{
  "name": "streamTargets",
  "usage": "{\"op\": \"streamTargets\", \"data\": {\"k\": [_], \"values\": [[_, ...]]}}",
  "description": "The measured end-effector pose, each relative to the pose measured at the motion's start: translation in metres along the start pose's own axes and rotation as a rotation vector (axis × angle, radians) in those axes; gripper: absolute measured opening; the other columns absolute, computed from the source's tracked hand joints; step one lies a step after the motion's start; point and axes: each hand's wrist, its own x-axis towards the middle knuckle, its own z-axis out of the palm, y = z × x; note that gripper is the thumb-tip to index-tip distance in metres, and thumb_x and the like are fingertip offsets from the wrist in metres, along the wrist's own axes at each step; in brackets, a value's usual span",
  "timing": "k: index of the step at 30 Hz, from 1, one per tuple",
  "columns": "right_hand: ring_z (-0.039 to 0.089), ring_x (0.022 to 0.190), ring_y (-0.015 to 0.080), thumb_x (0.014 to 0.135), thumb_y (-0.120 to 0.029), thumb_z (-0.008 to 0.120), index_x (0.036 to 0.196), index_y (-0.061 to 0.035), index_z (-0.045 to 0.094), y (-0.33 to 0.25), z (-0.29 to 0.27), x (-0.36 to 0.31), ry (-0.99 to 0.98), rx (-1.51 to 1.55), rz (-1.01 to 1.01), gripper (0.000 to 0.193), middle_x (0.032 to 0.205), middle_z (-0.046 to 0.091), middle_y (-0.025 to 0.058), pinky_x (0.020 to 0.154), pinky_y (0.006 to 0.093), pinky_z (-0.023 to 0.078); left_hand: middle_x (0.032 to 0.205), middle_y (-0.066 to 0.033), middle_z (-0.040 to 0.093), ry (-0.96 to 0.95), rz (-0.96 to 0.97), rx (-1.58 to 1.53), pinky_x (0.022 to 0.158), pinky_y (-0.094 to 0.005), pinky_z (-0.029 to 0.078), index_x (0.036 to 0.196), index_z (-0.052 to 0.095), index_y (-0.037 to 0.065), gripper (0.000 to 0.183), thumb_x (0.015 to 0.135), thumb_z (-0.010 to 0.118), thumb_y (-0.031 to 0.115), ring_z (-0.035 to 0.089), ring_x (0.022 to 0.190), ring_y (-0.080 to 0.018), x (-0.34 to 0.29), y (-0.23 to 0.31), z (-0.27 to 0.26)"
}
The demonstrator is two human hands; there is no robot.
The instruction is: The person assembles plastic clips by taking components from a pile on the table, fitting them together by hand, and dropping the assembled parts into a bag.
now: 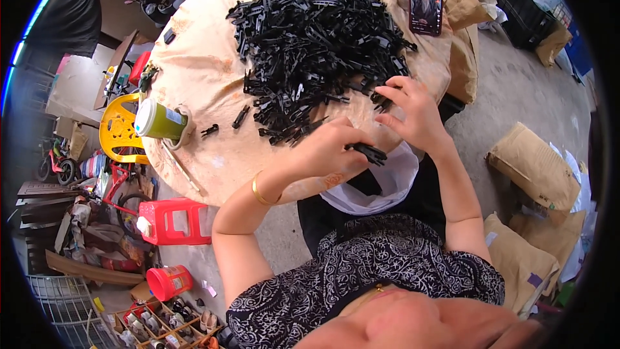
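Observation:
A large heap of small black plastic clip-like pieces (316, 45) covers the middle of the round, cloth-covered table (200, 45). My left hand (332, 145) is closed around several black pieces (369, 153), whose ends stick out past the thumb, over the table's near edge. Beside the heap's right side, my right hand (413, 113) has its thumb and fingers curled around more black pieces (381, 101); the fingers partly hide them. Below both hands, a white bag (394, 184) gapes between my legs. Two loose pieces lie left of the heap.
A phone (425, 1) leans upright at the table's far right. At the left edge stand a green cup with a white lid (158, 119) and a thin stick (184, 169). A yellow chair (119, 129), red stool (174, 221) and brown paper sacks (533, 161) surround the table.

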Motion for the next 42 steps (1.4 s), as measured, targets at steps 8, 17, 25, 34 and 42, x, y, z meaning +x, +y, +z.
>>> {"op": "streamTargets", "data": {"k": [8, 17, 25, 34, 42], "values": [[0.056, 0.084, 0.0235, 0.073, -0.011, 0.068, 0.087, -0.0058, 0.064, 0.016, 0.037, 0.014, 0.050, -0.036, -0.057, 0.016, 0.093, 0.059, 0.0049, 0.071, 0.0336, 0.048, 0.083, -0.0119, 0.064, 0.514, 0.234, 0.483, 0.077, -0.0376, 0.046, 0.084, 0.065, 0.003, 0.013, 0.073, 0.060, -0.001, 0.057, 0.084, -0.0297, 0.058, -0.023, -0.036], [0.060, 0.072, 0.0248, 0.075, -0.003, 0.068, 0.087, -0.0022, 0.059, 0.018, 0.041, 0.012, 0.295, 0.174, -0.207, 0.015, 0.085, 0.062, 0.0089, 0.064, 0.0316, 0.050, 0.100, -0.0131, 0.060, 0.309, -0.045, 0.786, 0.085, -0.0385, 0.047, 0.099, 0.066, 0.007, 0.022, 0.078, 0.059, 0.009, 0.053, 0.100, -0.0309, 0.100, -0.077, -0.113], [0.061, 0.073, 0.0134, 0.080, 0.006, 0.056, 0.100, -0.0009, 0.060, 0.022, 0.040, 0.004, 0.299, 0.619, 0.065, 0.021, 0.087, 0.063, 0.0070, 0.064, 0.0233, 0.050, 0.088, -0.0128, 0.062, 0.249, -0.139, 0.640, 0.075, -0.0380, 0.047, 0.081, 0.060, 0.003, 0.015, 0.073, 0.067, 0.013, 0.058, 0.088, -0.0317, 0.092, -0.073, -0.121], [0.062, 0.080, 0.0100, 0.085, 0.005, 0.057, 0.096, 0.0014, 0.059, 0.006, 0.032, 0.001, 0.258, 1.199, 0.328, 0.012, 0.090, 0.060, 0.0035, 0.069, 0.0229, 0.052, 0.082, -0.0076, 0.062, 0.700, 0.019, 0.310, 0.072, -0.0297, 0.048, 0.098, 0.062, 0.002, 0.027, 0.072, 0.070, 0.002, 0.059, 0.078, -0.0185, 0.065, -0.048, -0.089], [0.063, 0.081, 0.0116, 0.084, 0.006, 0.059, 0.094, 0.0033, 0.059, -0.013, 0.031, 0.016, 0.239, 0.997, 0.251, 0.010, 0.088, 0.060, 0.0041, 0.070, 0.0221, 0.052, 0.083, -0.0073, 0.066, 0.385, -0.187, -0.387, 0.063, -0.0218, 0.047, 0.114, 0.060, 0.002, 0.041, 0.075, 0.053, -0.010, 0.056, 0.065, -0.0077, 0.034, -0.005, -0.021]]}}
